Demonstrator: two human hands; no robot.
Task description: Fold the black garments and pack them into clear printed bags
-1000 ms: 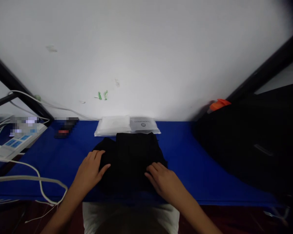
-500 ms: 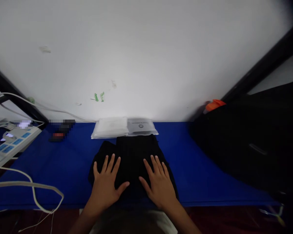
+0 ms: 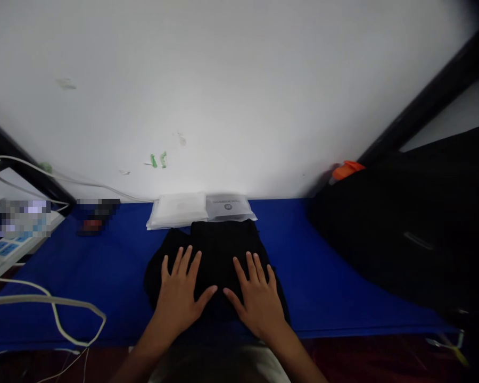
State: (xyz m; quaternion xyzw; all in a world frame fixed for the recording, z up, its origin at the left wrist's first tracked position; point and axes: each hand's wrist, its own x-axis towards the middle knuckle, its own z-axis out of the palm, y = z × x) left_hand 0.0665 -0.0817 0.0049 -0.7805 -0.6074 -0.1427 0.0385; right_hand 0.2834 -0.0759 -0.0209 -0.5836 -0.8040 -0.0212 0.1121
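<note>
A folded black cloth garment (image 3: pixel 219 242) lies on the blue surface (image 3: pixel 303 266) in front of me; its exact kind does not show. My left hand (image 3: pixel 179 292) rests flat on its left half, palm down, fingers spread. On the right half lies my right hand (image 3: pixel 259 300), also flat with the fingers apart. The two thumbs point toward each other with a small gap between them. Just beyond the garment's far edge are a white packet (image 3: pixel 178 209) and a grey translucent packet (image 3: pixel 231 208) with dark print.
A large black bag-like item (image 3: pixel 383 229) fills the right side, with an orange thing (image 3: pixel 347 169) behind it. At left are a white power strip (image 3: pixel 8 255), a blurred-out dark object (image 3: pixel 98 215) and loose white cables (image 3: pixel 64 302). A white wall (image 3: pixel 239 106) stands behind.
My left hand has slid slightly right and up over the garment, its thumb now closer to the right thumb. The right hand has barely moved. The view has shifted a little.
</note>
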